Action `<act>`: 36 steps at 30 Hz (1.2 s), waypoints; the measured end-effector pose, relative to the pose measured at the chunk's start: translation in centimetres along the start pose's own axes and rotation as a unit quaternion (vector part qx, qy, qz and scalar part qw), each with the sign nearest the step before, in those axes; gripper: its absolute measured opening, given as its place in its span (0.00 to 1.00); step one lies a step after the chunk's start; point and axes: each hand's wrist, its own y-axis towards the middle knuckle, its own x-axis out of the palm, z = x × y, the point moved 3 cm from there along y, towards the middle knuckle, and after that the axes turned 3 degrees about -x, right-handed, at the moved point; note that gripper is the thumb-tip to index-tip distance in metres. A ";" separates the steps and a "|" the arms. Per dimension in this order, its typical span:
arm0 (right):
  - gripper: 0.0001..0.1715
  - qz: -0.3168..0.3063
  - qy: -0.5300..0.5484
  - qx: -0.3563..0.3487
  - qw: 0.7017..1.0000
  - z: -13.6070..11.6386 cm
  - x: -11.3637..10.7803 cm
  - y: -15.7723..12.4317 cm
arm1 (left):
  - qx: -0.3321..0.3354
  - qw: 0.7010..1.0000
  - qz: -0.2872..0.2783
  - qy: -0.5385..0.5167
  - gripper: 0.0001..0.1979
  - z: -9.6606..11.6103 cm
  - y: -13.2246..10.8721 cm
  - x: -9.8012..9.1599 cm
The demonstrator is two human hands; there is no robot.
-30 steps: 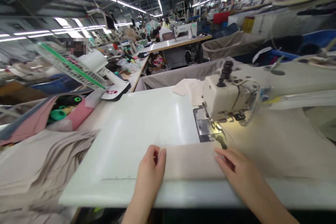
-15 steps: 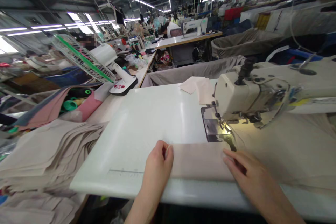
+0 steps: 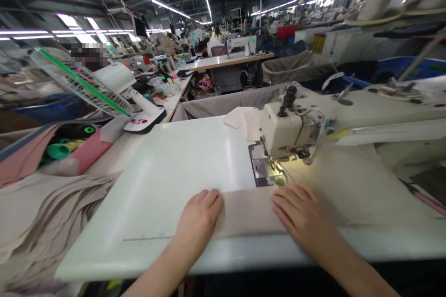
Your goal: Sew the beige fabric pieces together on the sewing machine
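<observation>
A beige fabric piece lies flat along the front of the pale sewing table. At its left end is my left hand, its fingers bent and closed on the edge; the thumb is mostly hidden. My right hand rests on the piece farther right, palm down, fingers stretched over its far edge and the thumb a little apart. Just beyond the right hand stands the sewing machine head, its lamp lighting the needle area above the metal needle plate. More beige fabric spreads under the machine arm.
A small pale fabric scrap lies behind the needle plate. Stacked beige cloth pieces sit at the left, near a pink holder with thread spools. A white fan with a green rim stands at the back left.
Both hands have gone from pinching the fabric with thumb and forefinger to lying over it, with the right fingers now stretched out. The view has turned somewhat to the right.
</observation>
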 end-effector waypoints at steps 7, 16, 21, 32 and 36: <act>0.18 0.024 0.013 0.037 0.999 0.0 -0.1 -0.1 | 0.009 0.995 -0.103 0.001 0.13 -0.6 8.2 -0.5; 0.08 0.021 0.007 0.075 0.997 0.7 0.3 0.0 | 0.058 0.986 -0.086 -0.131 0.24 2.3 17.3 2.0; 0.08 -0.012 -0.011 0.087 0.996 1.5 0.3 0.6 | 0.067 0.984 -0.063 -0.152 0.22 1.9 19.3 3.1; 0.10 -0.013 -0.003 0.100 0.995 1.8 0.3 0.9 | 0.057 0.986 -0.035 -0.151 0.20 1.4 19.9 4.1; 0.11 -0.013 0.000 0.102 0.995 1.7 0.3 0.8 | 0.060 0.987 -0.029 -0.146 0.19 1.6 19.6 3.8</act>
